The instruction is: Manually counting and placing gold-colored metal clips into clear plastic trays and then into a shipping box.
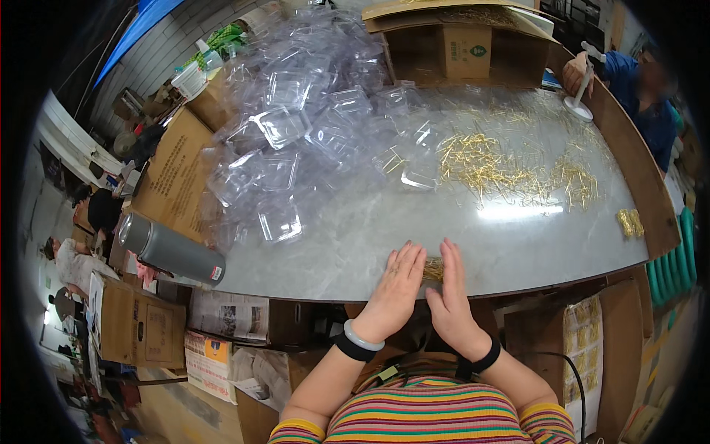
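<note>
1. At the near edge of the grey table (355,251), the left hand (396,285) and the right hand (451,288) lie side by side, palms facing each other, with a small bundle of gold pins (433,268) pressed between them.
2. The fingers of both hands are stretched out flat and close together, not curled; they squeeze the bundle from either side rather than pinching it.
3. The pins look thin, stiff and light, probably metal with a bright, smooth finish. Singly they would likely slip and scatter, so gathering them as a bundle between flat palms seems the safer hold.
4. The ends may be sharp; pressing on the long sides rather than the tips seems wise.
5. The table top is smooth and glossy, like marble, so loose pins would slide easily on it.
6. Farther back, a wide scatter of loose pins (510,174) lies tangled, well apart from the hands, and a small gold heap (630,222) sits by the right rim.
7. To the left rises a pile of clear plastic boxes (296,133), thin-walled, shiny and likely light and easily dented.
8. A grey metal flask (170,251) lies on its side at the table's left corner, and an open cardboard box (466,48) stands at the far end.
</note>
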`<state>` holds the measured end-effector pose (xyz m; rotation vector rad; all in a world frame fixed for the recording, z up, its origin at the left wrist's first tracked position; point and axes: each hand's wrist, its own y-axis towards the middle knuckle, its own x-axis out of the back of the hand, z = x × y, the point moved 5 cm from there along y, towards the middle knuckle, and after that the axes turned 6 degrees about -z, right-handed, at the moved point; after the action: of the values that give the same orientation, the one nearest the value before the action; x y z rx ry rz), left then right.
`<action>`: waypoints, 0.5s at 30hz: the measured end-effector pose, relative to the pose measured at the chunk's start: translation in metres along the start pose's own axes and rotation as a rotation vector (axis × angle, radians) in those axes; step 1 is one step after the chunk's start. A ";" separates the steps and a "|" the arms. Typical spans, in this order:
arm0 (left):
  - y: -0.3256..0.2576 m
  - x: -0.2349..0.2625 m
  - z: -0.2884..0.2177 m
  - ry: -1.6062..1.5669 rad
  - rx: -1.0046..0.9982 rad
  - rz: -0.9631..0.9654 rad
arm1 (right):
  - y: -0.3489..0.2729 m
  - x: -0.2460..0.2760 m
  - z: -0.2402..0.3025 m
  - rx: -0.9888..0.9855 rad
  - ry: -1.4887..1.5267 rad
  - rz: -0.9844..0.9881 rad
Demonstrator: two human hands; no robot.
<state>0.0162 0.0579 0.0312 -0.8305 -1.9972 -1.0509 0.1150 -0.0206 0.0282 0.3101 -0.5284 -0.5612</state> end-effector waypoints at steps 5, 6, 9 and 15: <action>-0.001 -0.002 0.000 0.019 0.021 -0.059 | 0.014 0.001 0.003 0.179 -0.238 0.052; -0.002 -0.003 0.001 -0.005 0.031 -0.073 | 0.013 0.002 0.003 0.191 -0.302 0.088; -0.004 -0.005 0.002 -0.057 0.061 -0.122 | 0.012 0.000 0.004 0.409 -0.551 0.073; 0.001 0.002 0.001 -0.160 0.114 -0.084 | 0.017 0.012 0.003 0.476 -0.535 0.099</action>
<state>0.0159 0.0599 0.0326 -0.7969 -2.2222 -0.9320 0.1289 -0.0139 0.0426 0.5871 -1.1954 -0.4134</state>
